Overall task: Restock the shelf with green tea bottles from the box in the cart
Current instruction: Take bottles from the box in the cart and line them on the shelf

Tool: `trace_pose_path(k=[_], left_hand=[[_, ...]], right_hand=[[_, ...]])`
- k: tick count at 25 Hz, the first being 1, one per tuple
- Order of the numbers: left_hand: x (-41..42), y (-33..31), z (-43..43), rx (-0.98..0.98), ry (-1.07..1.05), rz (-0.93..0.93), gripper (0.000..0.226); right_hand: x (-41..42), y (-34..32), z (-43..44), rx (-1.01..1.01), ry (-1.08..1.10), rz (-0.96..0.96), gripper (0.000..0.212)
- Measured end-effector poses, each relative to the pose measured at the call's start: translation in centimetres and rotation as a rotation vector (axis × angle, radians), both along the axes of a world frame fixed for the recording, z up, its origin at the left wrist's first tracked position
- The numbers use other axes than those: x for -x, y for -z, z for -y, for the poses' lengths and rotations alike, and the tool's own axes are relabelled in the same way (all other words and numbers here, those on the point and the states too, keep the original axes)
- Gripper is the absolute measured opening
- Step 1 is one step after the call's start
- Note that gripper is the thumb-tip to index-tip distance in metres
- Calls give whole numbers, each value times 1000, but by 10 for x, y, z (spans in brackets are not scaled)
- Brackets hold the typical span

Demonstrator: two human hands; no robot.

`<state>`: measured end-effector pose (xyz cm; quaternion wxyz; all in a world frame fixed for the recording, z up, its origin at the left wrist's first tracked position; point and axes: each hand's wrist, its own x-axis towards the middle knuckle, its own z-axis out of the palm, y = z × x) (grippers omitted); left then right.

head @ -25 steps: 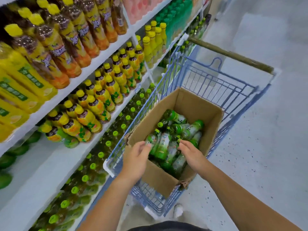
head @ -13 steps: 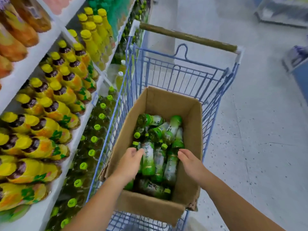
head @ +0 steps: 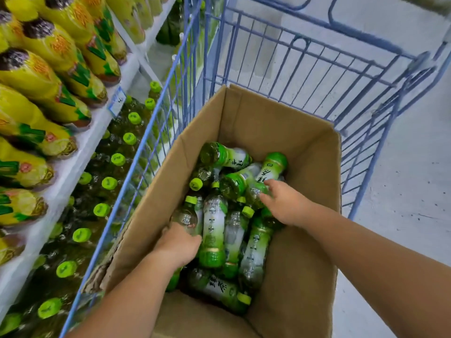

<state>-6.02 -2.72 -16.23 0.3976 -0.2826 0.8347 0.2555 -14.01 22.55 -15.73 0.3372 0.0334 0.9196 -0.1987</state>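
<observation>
— Many green tea bottles [head: 214, 230] are heaped on their sides in the box [head: 280, 132], which is carried in the cart [head: 146, 140]. How are they expected to handle?

— Full bottles are judged fairly heavy for their size. They are likely stiff at the cap and shoulder and softer at the waist. The glossy labels may well be slippery.

— Where should hold be taken?

— Round the middle of the body, or just below the cap. At eight o'clock of the pile, the left bottle [head: 186, 217] is wrapped by the curled fingers of the left hand [head: 178, 242]. At two o'clock, the right hand [head: 285, 206] is laid on the right bottle [head: 253, 195], fingers bent and slightly apart. Whether they are clamped cannot be told.

— And the shelf [head: 92, 142]?

— It is found at nine o'clock of the cart, with shelved bottles [head: 117, 159] stood upright below it.
</observation>
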Motion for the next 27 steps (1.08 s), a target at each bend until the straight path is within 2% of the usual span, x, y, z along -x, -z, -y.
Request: trace_pose_path(k=[3, 6, 9, 14, 15, 18, 22, 27], left_hand=[[6, 9, -10, 133, 157, 44, 69], [3, 23, -24, 296, 254, -37, 44], [-8, 32, -31, 369, 367, -72, 35], [-13, 37, -24, 453, 531, -185, 23], [-12, 38, -22, 444, 537, -188, 23], [-6, 36, -14, 336, 474, -137, 44], [2, 28, -10, 111, 217, -172, 56], [15, 13, -7, -63, 94, -214, 72]], right_hand=[[26, 9, -5, -148, -304, -59, 51], [53, 19, -11, -313, -519, -104, 62], [76, 26, -10, -387, -630, -160, 74], [84, 38, -10, -441, -762, -109, 72], [84, 39, -11, -460, -787, -114, 75], [84, 43, -15, -498, -850, -149, 78], [84, 41, -16, -525, -902, -166, 75], [77, 16, -17, -348, -789, -178, 62]])
